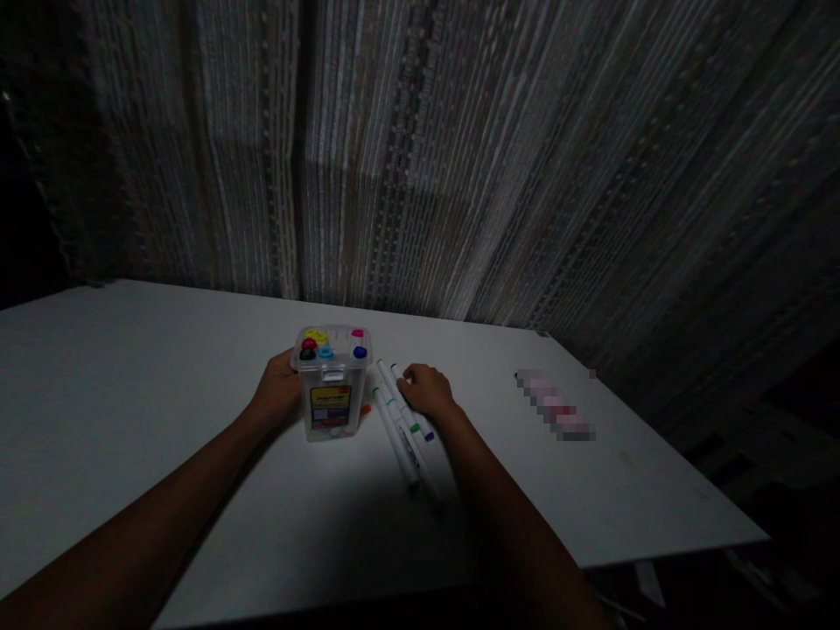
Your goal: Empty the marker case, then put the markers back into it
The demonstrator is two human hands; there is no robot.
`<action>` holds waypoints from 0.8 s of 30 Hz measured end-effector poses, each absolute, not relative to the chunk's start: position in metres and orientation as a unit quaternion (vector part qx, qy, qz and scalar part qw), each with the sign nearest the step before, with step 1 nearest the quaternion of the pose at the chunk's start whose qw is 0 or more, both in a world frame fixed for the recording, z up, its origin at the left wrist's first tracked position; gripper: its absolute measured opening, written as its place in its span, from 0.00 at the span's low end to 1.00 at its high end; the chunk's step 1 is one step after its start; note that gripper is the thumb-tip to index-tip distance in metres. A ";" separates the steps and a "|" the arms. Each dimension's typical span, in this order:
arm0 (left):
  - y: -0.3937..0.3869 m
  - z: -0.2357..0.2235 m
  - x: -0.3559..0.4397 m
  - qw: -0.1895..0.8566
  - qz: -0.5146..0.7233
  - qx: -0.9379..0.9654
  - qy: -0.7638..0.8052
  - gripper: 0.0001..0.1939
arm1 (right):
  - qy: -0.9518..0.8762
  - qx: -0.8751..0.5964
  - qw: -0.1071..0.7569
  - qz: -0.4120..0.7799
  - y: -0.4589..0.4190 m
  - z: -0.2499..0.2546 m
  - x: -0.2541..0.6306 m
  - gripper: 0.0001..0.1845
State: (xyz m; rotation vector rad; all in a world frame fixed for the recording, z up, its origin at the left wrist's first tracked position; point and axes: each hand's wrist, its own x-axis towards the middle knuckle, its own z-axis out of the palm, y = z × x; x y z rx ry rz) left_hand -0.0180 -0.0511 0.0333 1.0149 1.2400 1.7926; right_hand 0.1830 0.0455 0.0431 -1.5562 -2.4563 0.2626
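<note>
A clear plastic container (332, 385) with a lid and a yellow and dark label stands upright on the table. Coloured marker caps, among them yellow, red, black, blue and pink, show through its top. My left hand (281, 383) grips the container from its left side, with the fingers hidden behind it. Right of the container lie several white markers (398, 437) with green, teal and purple ends, slanting toward me. My right hand (428, 388) rests over their far right side, fingers curled in against a marker. A small orange thing (366, 409) shows at the container's right edge.
The white table (164, 367) reaches its right edge near a blurred-out pinkish object (555, 407). A striped woven curtain (367, 157) hangs along the back edge. The room is dim, and dark things below the table's right corner are hard to make out.
</note>
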 end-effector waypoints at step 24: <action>-0.047 0.035 -0.023 0.332 0.681 0.410 0.508 0.18 | -0.835 -0.533 0.107 0.090 0.046 0.043 0.181 0.17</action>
